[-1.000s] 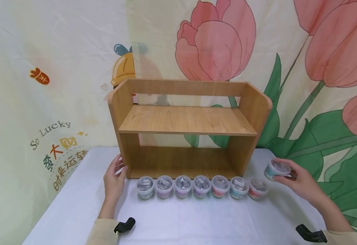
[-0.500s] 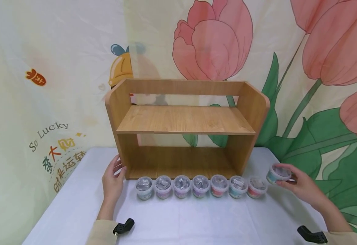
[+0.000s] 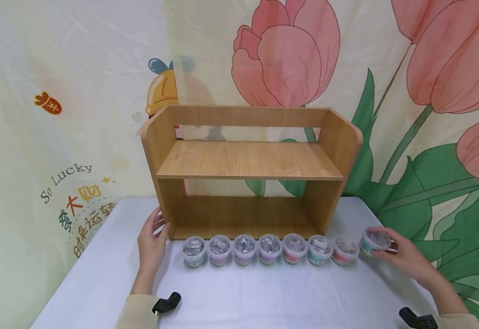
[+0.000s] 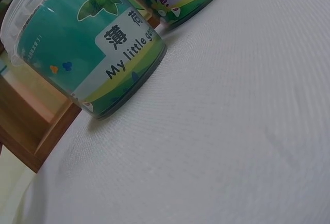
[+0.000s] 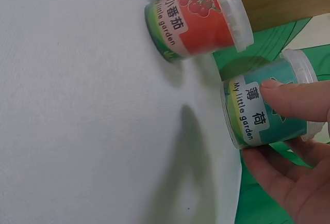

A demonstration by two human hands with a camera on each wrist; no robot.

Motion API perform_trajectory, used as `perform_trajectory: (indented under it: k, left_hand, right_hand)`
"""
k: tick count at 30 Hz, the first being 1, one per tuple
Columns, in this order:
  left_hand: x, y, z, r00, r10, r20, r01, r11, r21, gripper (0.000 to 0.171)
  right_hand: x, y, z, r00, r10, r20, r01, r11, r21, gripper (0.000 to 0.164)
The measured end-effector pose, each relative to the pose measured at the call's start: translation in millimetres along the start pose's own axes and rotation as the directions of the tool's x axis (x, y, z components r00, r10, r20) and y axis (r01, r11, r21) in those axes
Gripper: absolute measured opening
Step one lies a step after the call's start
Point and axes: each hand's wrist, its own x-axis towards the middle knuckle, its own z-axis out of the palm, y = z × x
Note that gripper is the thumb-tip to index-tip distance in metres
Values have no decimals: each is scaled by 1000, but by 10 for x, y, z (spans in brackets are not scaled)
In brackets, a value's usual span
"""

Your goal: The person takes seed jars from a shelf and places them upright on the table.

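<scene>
My right hand (image 3: pixel 414 262) grips a lidded plastic planting cup (image 3: pixel 373 242) at the right end of a row of similar cups. In the right wrist view, the thumb presses the teal label, which shows a mint leaf and "My little garden", and the fingers lie on its far side. Beside it sits a red-labelled cup (image 5: pixel 201 22) with a tomato picture. My left hand (image 3: pixel 152 244) rests its fingertips at the lower left side of a wooden shelf (image 3: pixel 249 160). Closest to that hand in the row is another teal mint cup (image 4: pixel 77 43).
Several more lidded cups, such as a purple one (image 3: pixel 245 250), stand along the shelf's front edge. A white cloth (image 3: pixel 264 297) covers the table. Behind hangs a curtain (image 3: pixel 99 68) printed with tulips and lettering.
My right hand has lowered the mint cup slightly, beside the red-labelled cup. The left hand keeps its place at the shelf. The view has shifted a little.
</scene>
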Motion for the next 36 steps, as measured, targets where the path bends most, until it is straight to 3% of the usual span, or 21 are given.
perform_trajectory:
  k: [10, 18, 30, 36]
  left_hand:
    - [5, 17, 9, 1000, -7, 5, 7, 1000, 13, 64]
    - [-8, 29, 16, 1000, -10, 6, 9, 1000, 19, 64]
    - [12, 29, 48, 1000, -9, 13, 9, 1000, 11, 64]
    - [5, 24, 10, 999, -27, 26, 26, 999, 31, 64]
  right_hand:
    - [-56, 117, 91, 1000, -20, 20, 19, 999, 31, 58]
    - [-84, 179, 140, 999, -7, 34, 8, 1000, -10, 57]
    - [-96, 178, 145, 992, 79, 95, -75, 996, -40, 59]
    - [-109, 113, 140, 995, 29, 94, -21, 996, -88, 64]
